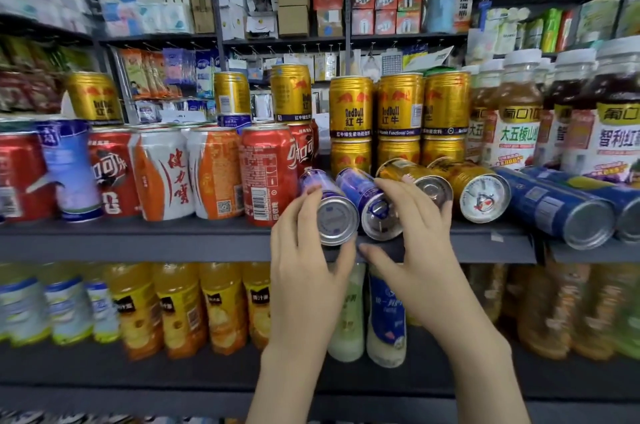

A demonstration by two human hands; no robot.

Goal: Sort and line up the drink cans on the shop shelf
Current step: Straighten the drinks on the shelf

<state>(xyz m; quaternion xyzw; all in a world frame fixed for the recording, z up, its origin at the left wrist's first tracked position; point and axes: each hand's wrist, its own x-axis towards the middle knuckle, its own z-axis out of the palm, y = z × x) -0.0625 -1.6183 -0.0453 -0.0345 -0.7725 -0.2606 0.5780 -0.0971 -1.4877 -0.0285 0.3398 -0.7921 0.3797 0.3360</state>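
Two small purple cans lie on their sides at the front of the grey shelf [138, 240], ends toward me. My left hand [304, 271] wraps the left purple can [334, 219]. My right hand [415, 250] grips the right purple can [372, 205], thumb under it, fingers over it and touching a lying gold can [415, 177]. Another gold can [481, 195] lies beside that one. Upright gold Red Bull cans [351, 108] stand stacked behind. Red cola cans [266, 174] and orange-white cans [214, 174] stand upright to the left.
Long blue cans [554, 208] lie at the right front edge. Tall juice bottles [516, 115] stand at the far right. Single gold cans [93, 97] sit on top of the left row. Bottles [180, 305] fill the shelf below; boxes fill the one above.
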